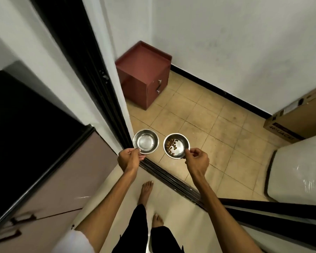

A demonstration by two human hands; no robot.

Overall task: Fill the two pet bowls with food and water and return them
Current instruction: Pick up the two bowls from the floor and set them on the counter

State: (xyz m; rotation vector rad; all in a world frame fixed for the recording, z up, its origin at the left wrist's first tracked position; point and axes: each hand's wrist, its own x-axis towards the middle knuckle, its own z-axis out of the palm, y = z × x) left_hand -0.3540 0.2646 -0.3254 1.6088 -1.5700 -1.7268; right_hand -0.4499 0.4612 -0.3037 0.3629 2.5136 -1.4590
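Two small steel pet bowls are held out in front of me above the floor. My left hand (129, 158) pinches the near rim of the left bowl (146, 141), which holds clear water. My right hand (197, 159) grips the near rim of the right bowl (176, 146), which has several brown kibble pieces on its left side. The bowls are level and sit side by side, a small gap between them, over a dark sliding-door track (171, 181).
A maroon cabinet (144, 73) stands in the far corner on the tiled floor (217, 136). A cardboard box (297, 115) and a white wrapped appliance (299, 170) are at the right. A dark counter with drawers (44, 179) lies at my left. My bare feet stand just short of the track.
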